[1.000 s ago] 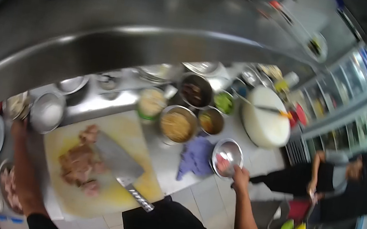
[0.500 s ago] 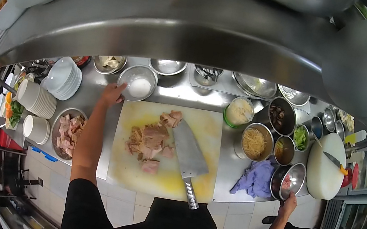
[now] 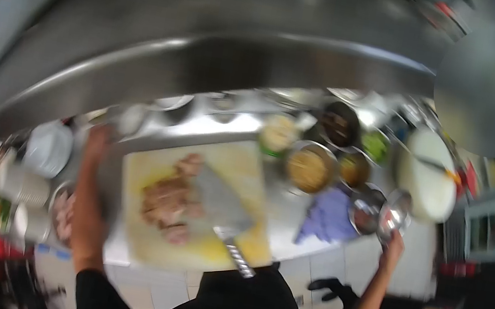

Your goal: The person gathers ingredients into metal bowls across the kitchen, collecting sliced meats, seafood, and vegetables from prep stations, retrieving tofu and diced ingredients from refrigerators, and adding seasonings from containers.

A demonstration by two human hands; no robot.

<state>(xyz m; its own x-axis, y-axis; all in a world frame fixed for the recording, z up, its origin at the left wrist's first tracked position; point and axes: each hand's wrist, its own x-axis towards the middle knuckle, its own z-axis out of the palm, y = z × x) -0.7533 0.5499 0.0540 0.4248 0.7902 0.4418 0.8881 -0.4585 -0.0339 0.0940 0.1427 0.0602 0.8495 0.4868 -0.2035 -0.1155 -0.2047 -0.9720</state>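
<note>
My right hand (image 3: 394, 246) holds a small shiny metal bowl (image 3: 396, 211) by its near rim, just right of a metal pot (image 3: 366, 210). My left arm reaches to the back left. The left hand (image 3: 98, 136) is blurred, and its fingers appear closed on the edge of a metal bowl with something white inside (image 3: 131, 119). Between my arms lies a cutting board (image 3: 140, 169) with chopped pinkish meat (image 3: 166, 203). A wide cleaver (image 3: 220, 199) rests there too, its handle past the near edge.
A purple cloth (image 3: 330, 215) lies beside the pot. Behind it stand a pot of yellow shreds (image 3: 309, 168) and several other containers. Stacked white bowls (image 3: 46, 150) and a bowl of meat (image 3: 62, 212) are at left. A shelf (image 3: 212, 50) overhangs the back. Another person is at lower right.
The view has turned and blurred. The bowl in my right hand has moved right, off the pot it overlapped. The left hand and its bowl have shifted a little away from the board.
</note>
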